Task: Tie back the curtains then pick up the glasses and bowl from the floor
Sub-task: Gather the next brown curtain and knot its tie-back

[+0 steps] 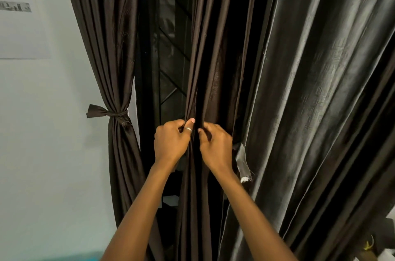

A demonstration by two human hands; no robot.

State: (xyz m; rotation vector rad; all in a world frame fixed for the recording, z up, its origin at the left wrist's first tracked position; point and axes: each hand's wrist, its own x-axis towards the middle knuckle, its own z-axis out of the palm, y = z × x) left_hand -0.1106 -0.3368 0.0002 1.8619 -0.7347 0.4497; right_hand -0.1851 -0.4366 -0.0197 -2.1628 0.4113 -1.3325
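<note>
A dark brown curtain panel (pixel 106 57) hangs at the left, gathered and knotted with a matching tie-back (pixel 111 113). A second brown panel (pixel 211 57) hangs in the middle, bunched into folds. My left hand (pixel 171 143) grips its folds from the left, thumb up with a ring on it. My right hand (pixel 215 147) grips the same bunch from the right. A loose strip of fabric (pixel 242 162) with a frayed pale end dangles just right of my right wrist. Neither the glasses nor the bowl is in view.
A wide grey-brown curtain (pixel 320 90) fills the right side. Behind the gap stands a dark window with a metal grille (pixel 168 51). A pale wall (pixel 53 132) with a paper sheet (pixel 19 11) is at the left. Small clutter sits at the bottom right corner (pixel 372 245).
</note>
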